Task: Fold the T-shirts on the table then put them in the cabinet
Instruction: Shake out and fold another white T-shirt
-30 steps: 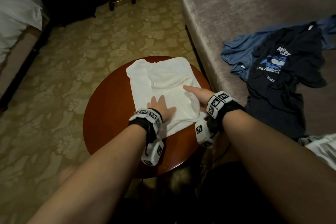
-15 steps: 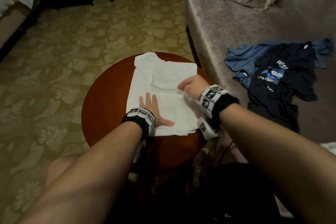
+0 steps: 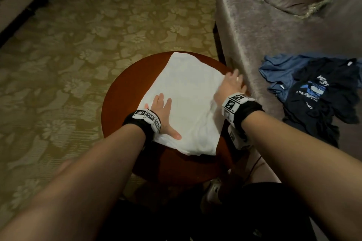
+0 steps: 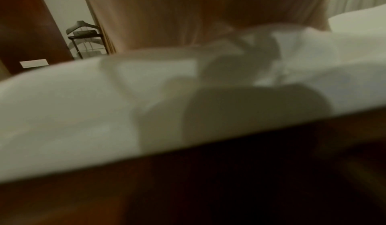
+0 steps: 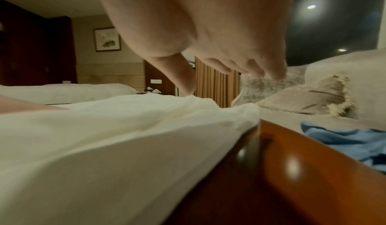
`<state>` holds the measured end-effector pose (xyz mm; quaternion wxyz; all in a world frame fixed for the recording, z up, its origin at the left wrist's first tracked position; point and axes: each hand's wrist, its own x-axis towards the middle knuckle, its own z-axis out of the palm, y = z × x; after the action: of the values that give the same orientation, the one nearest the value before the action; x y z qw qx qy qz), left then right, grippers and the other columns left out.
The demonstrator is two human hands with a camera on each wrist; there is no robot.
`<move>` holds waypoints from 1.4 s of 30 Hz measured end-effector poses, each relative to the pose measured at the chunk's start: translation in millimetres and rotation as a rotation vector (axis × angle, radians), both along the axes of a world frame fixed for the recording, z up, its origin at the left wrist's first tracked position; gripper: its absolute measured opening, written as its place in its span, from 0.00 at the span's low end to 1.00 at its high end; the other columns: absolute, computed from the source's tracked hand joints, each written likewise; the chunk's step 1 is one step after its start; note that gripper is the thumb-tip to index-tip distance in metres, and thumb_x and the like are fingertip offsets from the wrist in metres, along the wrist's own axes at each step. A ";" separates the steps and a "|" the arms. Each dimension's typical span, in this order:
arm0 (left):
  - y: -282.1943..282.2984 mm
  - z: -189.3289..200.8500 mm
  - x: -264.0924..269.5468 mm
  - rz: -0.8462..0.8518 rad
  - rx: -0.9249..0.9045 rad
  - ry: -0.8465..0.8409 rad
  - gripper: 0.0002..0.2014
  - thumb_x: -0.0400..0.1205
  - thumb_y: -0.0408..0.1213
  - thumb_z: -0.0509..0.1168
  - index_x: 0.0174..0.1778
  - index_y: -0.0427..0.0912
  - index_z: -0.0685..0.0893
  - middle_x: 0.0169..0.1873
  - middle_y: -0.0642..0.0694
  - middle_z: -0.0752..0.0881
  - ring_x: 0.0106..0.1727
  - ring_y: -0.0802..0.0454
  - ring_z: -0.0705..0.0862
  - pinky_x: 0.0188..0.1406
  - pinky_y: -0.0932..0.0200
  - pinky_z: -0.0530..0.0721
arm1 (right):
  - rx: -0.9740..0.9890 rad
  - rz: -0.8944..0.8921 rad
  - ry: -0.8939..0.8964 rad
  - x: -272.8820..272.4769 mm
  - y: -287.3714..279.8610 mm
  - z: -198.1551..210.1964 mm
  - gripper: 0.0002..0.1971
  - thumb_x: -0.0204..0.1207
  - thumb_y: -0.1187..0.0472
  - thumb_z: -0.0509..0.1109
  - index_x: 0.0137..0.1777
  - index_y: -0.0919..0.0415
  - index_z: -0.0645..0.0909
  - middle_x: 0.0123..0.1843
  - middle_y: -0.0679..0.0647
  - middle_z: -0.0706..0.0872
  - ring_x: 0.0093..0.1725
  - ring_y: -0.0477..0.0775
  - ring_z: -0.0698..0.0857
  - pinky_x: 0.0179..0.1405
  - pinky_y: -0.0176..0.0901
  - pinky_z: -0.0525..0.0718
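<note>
Folding step: left hand (image 3: pixel 162 111) lies flat on the white shirt (image 3: pixel 188 92); right hand (image 3: pixel 232 85), fingers straight, smooths its edge. Next likely: fold it in half.

Between the earlier frames and this one, the right hand (image 3: pixel 231 86) travelled from the middle of the white T-shirt (image 3: pixel 188 103) to its right edge, beside the worktop (image 3: pixel 125 88) rim nearest the sofa. The collar and creases visible earlier were no longer seen; the cloth lay smoother. The left hand (image 3: pixel 162 113) shifted slightly toward the shirt's near-left part, fingers flat.
</note>
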<state>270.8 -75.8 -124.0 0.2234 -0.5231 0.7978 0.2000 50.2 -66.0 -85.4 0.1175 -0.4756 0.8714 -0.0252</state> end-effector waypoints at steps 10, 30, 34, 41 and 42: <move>-16.8 7.8 21.0 -0.061 0.001 -0.070 0.70 0.58 0.70 0.74 0.84 0.48 0.36 0.83 0.46 0.33 0.83 0.43 0.34 0.76 0.27 0.44 | 0.420 0.546 -0.004 14.2 -0.4 -26.2 0.49 0.71 0.30 0.64 0.84 0.53 0.49 0.85 0.59 0.45 0.83 0.66 0.48 0.80 0.64 0.56; -9.2 33.1 47.7 0.935 0.027 0.279 0.43 0.77 0.57 0.68 0.80 0.35 0.61 0.74 0.34 0.73 0.67 0.32 0.77 0.56 0.46 0.80 | 0.417 0.386 -0.049 3.3 34.6 -18.0 0.48 0.73 0.29 0.60 0.84 0.49 0.42 0.85 0.60 0.35 0.82 0.71 0.38 0.79 0.72 0.49; -9.4 36.4 46.0 0.869 0.087 0.212 0.23 0.79 0.46 0.71 0.59 0.30 0.80 0.65 0.39 0.82 0.59 0.38 0.82 0.52 0.52 0.81 | 0.459 0.266 -0.049 13.8 41.7 -14.1 0.52 0.72 0.25 0.55 0.85 0.56 0.38 0.84 0.66 0.35 0.82 0.75 0.41 0.79 0.69 0.47; -3.3 31.9 47.3 0.980 0.009 0.534 0.45 0.77 0.32 0.73 0.83 0.48 0.50 0.72 0.37 0.72 0.69 0.34 0.76 0.61 0.41 0.78 | 0.517 0.333 -0.035 10.1 32.6 -16.8 0.55 0.68 0.22 0.57 0.84 0.52 0.36 0.83 0.64 0.31 0.82 0.74 0.38 0.79 0.70 0.48; -1.8 31.4 49.4 0.941 0.017 0.582 0.45 0.78 0.28 0.70 0.84 0.51 0.50 0.74 0.39 0.72 0.71 0.35 0.75 0.61 0.44 0.78 | 0.517 0.339 -0.034 10.9 31.5 -17.1 0.55 0.68 0.22 0.57 0.84 0.51 0.36 0.83 0.64 0.30 0.82 0.74 0.38 0.79 0.70 0.48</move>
<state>320.2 -77.6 -92.7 -0.1157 -0.7445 0.5050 0.4211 61.1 -34.5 -102.6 0.2519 -0.5681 0.7550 0.2093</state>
